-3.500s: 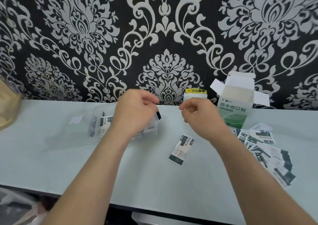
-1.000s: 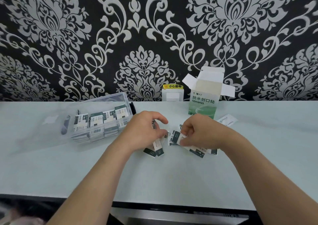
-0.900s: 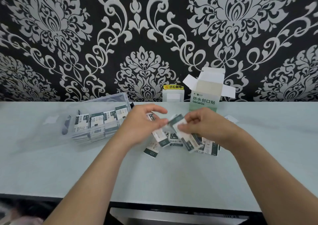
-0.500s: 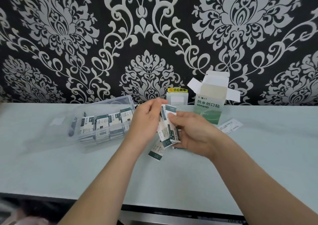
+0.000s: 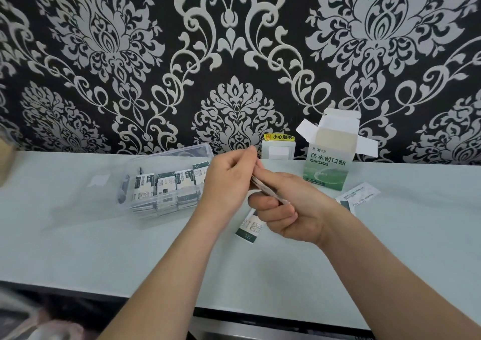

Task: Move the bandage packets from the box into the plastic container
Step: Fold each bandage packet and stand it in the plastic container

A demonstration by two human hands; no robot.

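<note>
I've both hands on it: left hand and right hand pinched closed around a thin stack of green-and-white bandage packets | clear plastic container at 9 o'clock of them, part-filled | open green cardboard box at 2 o'clock | risk: the stack could fan and slip on the way over; one stray packet on the pale desk may get missed

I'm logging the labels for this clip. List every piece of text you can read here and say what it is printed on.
"防水创口贴": front of the open green and white box.
"小心触电": yellow sticker on the white wall socket.
Small logo line above the box title: too small to read.
Print on the bandage packets in the plastic container, on the loose packet and on the white leaflet: too small or blurred to read.
</note>
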